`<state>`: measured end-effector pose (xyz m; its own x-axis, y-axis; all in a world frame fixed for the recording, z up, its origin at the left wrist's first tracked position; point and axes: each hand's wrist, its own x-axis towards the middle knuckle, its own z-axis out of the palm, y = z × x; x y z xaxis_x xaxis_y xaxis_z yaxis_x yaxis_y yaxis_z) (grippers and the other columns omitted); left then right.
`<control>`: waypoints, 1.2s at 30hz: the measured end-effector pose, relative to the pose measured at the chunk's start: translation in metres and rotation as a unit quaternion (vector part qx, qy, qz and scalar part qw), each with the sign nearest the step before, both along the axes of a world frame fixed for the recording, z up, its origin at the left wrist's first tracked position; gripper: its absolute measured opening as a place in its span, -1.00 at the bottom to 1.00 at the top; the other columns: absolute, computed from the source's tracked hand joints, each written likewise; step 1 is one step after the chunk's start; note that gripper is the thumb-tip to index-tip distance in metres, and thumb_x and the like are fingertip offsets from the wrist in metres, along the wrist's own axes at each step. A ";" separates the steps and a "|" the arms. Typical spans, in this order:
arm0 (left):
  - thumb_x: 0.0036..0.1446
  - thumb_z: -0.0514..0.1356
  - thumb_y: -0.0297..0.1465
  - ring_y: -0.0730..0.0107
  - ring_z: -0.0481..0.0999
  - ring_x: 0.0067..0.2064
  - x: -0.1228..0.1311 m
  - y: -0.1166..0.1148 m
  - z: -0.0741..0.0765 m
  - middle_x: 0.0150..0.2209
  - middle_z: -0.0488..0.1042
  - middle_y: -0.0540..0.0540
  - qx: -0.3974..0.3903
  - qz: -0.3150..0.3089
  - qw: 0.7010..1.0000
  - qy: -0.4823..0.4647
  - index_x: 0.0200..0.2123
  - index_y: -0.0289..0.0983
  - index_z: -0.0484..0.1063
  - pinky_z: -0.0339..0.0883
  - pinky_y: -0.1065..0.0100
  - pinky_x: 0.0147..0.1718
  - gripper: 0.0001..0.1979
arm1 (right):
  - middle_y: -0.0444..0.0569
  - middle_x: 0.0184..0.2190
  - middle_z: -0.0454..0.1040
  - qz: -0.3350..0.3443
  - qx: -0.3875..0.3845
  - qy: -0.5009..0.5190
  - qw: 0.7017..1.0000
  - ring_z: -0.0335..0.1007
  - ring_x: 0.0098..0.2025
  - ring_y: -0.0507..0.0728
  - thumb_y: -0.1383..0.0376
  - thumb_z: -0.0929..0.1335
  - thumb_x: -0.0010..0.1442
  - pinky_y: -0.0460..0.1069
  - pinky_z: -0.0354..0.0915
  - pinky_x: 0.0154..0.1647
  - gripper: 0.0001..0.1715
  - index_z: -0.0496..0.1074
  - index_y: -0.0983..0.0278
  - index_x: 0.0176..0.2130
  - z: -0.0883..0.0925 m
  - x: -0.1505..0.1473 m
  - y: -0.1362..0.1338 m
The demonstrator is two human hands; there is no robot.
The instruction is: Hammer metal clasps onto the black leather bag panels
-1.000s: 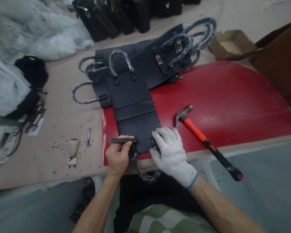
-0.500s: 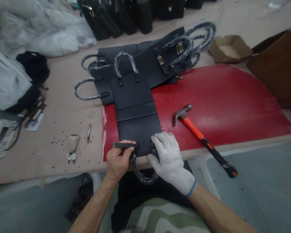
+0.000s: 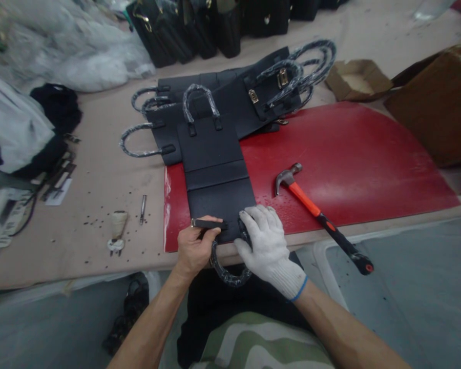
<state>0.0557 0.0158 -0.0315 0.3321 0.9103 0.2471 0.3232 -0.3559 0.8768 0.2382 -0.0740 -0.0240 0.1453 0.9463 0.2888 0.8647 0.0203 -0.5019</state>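
Observation:
My bare left hand (image 3: 196,245) pinches a slim dark strip (image 3: 207,224) with a light, metallic-looking left end; its exact kind is unclear. The strip lies across the lower part of a black bag panel (image 3: 215,148), its right end at the panel's surface. My right hand (image 3: 264,241), in a white knit glove, rests on the panel's lower right corner with fingers stretched out and thumb apart. Under its fingertips, one foot of a plastic-wrapped handle (image 3: 230,279) partly shows. That handle loops over the table edge. A second wrapped handle (image 3: 197,89) stands at the panel's far end.
Right of the panel, a claw hammer (image 3: 311,202) lies on a red sheet (image 3: 361,159). More black panels (image 3: 261,97) are piled behind. At left are a small metal rod (image 3: 143,209) and a wrapped tool (image 3: 117,230). Cardboard boxes (image 3: 357,82) stand at back right.
My left hand and the dark strip have shifted slightly to the right along the panel. The gloved right hand stays in place. The whole view has moved a little.

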 end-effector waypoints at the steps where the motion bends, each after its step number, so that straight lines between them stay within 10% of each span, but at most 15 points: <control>1: 0.22 0.31 -0.40 0.23 0.72 -0.19 0.000 0.000 0.000 -0.22 0.71 -0.11 0.003 -0.002 1.000 -0.001 -0.19 -0.27 0.63 0.62 0.27 -0.12 -0.88 | 0.19 0.20 0.43 0.000 0.000 -0.001 1.000 0.21 0.31 0.44 0.24 0.43 0.17 0.41 0.03 0.43 -0.38 0.42 0.35 0.20 0.000 0.000 0.000; 19: 0.28 0.21 -0.44 0.26 0.71 -0.16 0.010 0.003 0.001 -0.20 0.70 -0.10 0.117 -0.066 0.989 0.061 -0.17 -0.24 0.57 0.60 0.31 -0.11 -0.87 | 0.16 0.15 0.46 0.022 -0.003 0.062 0.998 0.31 0.24 0.40 0.27 0.42 0.19 0.38 0.20 0.35 -0.45 0.44 0.29 0.16 0.011 0.012 -0.001; 24: 0.28 0.18 -0.40 0.24 0.70 -0.15 0.010 0.004 -0.001 -0.20 0.68 -0.10 0.116 -0.070 0.987 0.082 -0.17 -0.22 0.54 0.59 0.29 -0.10 -0.87 | 0.18 0.15 0.48 -0.095 0.037 0.030 0.994 0.39 0.19 0.37 0.21 0.34 0.32 0.31 0.32 0.24 -0.52 0.42 0.25 0.19 0.032 0.059 -0.004; 30: 0.27 0.17 -0.45 0.26 0.69 -0.19 0.015 0.006 0.003 -0.23 0.66 -0.10 0.128 -0.103 0.983 0.079 -0.16 -0.22 0.51 0.56 0.33 -0.16 -0.87 | 0.33 -0.06 0.48 -0.177 -0.208 -0.213 0.938 0.46 -0.11 0.47 0.14 0.33 0.31 0.25 0.40 -0.21 -0.39 0.36 0.43 0.22 0.041 0.109 -0.011; 36: 0.27 0.15 -0.47 0.24 0.69 -0.20 0.016 0.006 0.001 -0.24 0.65 -0.11 0.124 -0.107 0.983 0.086 -0.15 -0.21 0.49 0.55 0.31 -0.18 -0.86 | 0.31 -0.20 0.47 -0.195 -0.277 -0.248 0.908 0.52 -0.26 0.38 0.30 0.21 0.38 0.11 0.33 -0.38 -0.55 0.35 0.44 0.18 0.035 0.108 -0.021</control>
